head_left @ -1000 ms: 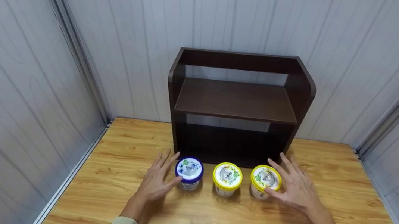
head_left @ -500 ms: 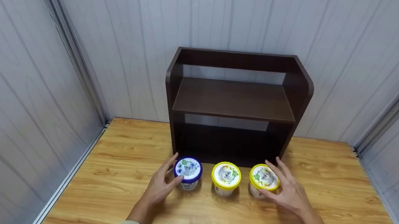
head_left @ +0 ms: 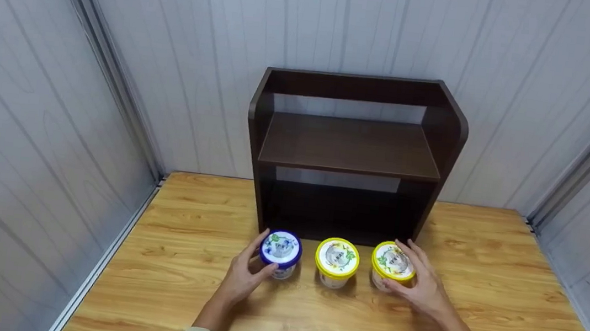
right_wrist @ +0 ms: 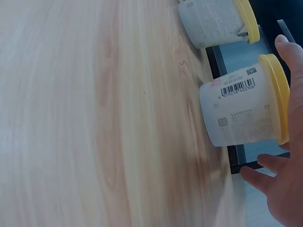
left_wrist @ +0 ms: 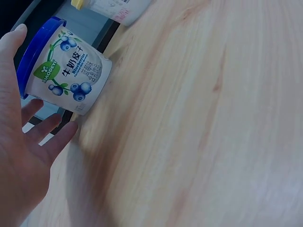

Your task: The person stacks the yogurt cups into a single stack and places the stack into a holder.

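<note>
Three lidded paper cups stand upright in a row on the table. My left hand (head_left: 241,277) is spread around the left one, a blueberry cup (left_wrist: 68,71) with a blue lid. Its thumb is close to the lid rim, and its fingers extend behind the cup, loosely bent. At the other end of the row, my right hand (head_left: 424,290) spans a yellow-lidded cup (right_wrist: 241,106), thumb near the lid and fingers reaching past the far side. Between them stands another yellow-lidded cup (head_left: 336,263), with neither hand on it.
A dark brown two-tier shelf (head_left: 353,144) stands right behind the cups, against the panelled back wall (head_left: 220,40). The wood-grain table (head_left: 310,328) runs between side walls, with metal framing at the corners.
Both hands have moved inward and drawn closer around the outer cups, their fingers less spread than before. All the cups remain in their places.
</note>
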Motion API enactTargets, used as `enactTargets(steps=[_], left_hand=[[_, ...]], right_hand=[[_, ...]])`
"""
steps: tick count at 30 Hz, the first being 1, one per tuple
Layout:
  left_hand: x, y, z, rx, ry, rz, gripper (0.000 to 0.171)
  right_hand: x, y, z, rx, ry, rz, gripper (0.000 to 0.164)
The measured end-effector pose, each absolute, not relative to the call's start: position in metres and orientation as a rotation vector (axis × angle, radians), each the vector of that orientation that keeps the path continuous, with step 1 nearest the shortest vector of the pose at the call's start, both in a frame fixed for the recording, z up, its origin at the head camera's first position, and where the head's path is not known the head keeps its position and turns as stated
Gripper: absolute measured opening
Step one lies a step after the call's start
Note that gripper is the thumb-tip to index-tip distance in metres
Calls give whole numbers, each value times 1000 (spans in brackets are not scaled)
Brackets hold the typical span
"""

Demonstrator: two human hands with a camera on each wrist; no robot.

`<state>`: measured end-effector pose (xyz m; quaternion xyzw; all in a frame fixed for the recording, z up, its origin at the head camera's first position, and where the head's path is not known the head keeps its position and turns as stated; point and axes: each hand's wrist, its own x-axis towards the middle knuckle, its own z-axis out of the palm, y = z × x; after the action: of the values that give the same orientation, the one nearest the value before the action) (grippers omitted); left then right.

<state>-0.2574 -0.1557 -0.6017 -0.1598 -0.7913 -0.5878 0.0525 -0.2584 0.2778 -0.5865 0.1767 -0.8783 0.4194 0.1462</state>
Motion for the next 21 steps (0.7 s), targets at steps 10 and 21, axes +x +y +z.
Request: enactTargets(steps=[10,21], left_hand=[[-257,-154,-606,-467,-2356,-1893,81],[-259,-155,-609,-473,-2340,-1911,80]], right_hand=[[-258,272,-592,481,-2468,1381,87],[-257,267,-601,376,-2454,1390,76]])
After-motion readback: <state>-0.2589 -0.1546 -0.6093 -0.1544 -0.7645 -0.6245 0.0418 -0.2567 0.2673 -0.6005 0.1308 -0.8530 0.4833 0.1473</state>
